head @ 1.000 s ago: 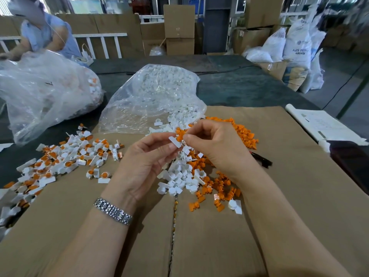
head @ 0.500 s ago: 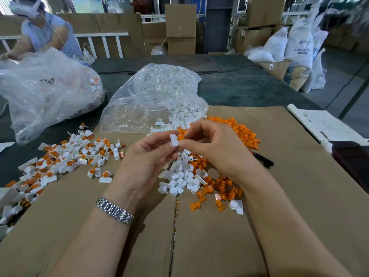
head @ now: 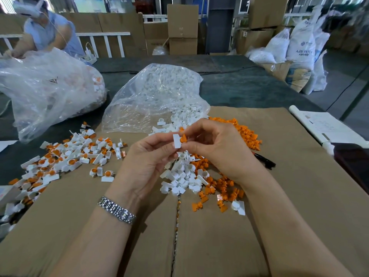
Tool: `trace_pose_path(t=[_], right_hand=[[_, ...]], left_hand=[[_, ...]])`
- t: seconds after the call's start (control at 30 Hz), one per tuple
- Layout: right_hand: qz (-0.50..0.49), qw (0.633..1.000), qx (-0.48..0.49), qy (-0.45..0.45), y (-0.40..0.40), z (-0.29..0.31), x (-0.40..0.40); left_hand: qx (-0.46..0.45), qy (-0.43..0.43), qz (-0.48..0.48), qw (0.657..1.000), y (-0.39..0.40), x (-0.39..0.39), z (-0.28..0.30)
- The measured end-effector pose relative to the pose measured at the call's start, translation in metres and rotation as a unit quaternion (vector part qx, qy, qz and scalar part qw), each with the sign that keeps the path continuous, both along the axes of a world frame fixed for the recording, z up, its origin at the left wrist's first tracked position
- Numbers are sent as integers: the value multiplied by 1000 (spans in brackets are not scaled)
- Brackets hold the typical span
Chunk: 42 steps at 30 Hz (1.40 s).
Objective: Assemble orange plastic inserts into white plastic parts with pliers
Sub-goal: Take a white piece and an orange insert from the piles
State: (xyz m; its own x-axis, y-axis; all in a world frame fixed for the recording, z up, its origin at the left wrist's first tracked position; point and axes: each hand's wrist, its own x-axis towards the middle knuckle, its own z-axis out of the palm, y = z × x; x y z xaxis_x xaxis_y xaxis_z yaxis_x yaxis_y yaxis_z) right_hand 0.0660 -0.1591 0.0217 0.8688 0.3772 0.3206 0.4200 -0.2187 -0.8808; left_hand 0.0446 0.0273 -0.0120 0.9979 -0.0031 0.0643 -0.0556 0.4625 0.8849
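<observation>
White plastic part (head: 176,141), flat tab, pinched in left hand (head: 148,156) fingertips, held above centre heap w/ orange insert (head: 183,139) touching its right edge, pinched by right hand (head: 217,145). Step, judged: seating insert into part by hand. Next calls for lining up insert w/ socket, pressing home; pliers (head: 264,160), right of heap, partly hidden, untouched. Loose parts & inserts below hands; finished pcs left. Far: clear bag of white parts (head: 157,92). Legible: sack (head: 303,47), far right, "ABS RES…"; rest unreadable.
</observation>
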Motion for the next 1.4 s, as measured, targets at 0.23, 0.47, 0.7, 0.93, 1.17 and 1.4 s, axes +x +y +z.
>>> trace_pose_path(t=[0.23, 0.47, 0.7, 0.93, 1.17, 1.4], right_hand=[[-4, 1000, 6, 14, -1, -1, 1], [-6, 999, -35, -8, 5, -7, 0], [-44, 993, -67, -89, 10, -8, 0], [-60, 986, -85, -127, 12, -10, -1], [-57, 984, -97, -135, 12, -12, 0], [-61, 984, -117, -119, 11, -12, 1]], left_hand=[[10, -3, -26, 1000, 4, -1, 2], [-1, 57, 2, 998, 0, -1, 2], [-11, 86, 19, 996, 0, -2, 5], [2, 90, 27, 996, 0, -2, 4], [-10, 107, 26, 994, 2, -2, 4], [3, 108, 27, 994, -1, -2, 4]])
